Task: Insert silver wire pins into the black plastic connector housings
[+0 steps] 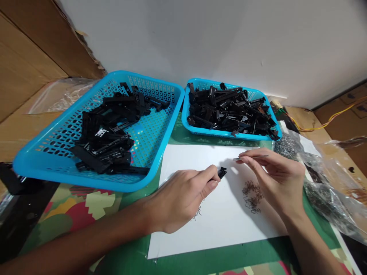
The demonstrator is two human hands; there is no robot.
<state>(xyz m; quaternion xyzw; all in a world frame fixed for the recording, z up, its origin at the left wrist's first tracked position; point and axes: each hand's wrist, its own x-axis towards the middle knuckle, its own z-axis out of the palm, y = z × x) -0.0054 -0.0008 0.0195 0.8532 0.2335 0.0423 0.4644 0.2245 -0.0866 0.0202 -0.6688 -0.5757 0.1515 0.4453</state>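
Note:
My left hand [186, 198] is closed around a small black plastic part [222, 172], whose end sticks out past the thumb and forefinger. Most of that part is hidden by the fingers. To its right, my right hand [275, 179] pinches a thin metal rod-like piece [236, 159]; whether it is a tool or a pin I cannot tell. Its tip points toward the black part, a short gap away. Below, a pile of small bent wire springs [252, 196] lies on a white sheet [212, 233]. More small metal pieces [197, 214] show partly beneath my left hand.
A large blue basket [132, 187] of black plastic parts stands at the left. A smaller blue basket [229, 133], fuller with such parts, stands behind the sheet. Plastic bags [335, 206] of metal bits lie at the right, near a yellow cable [329, 124]. A white wall [200, 38] rises behind.

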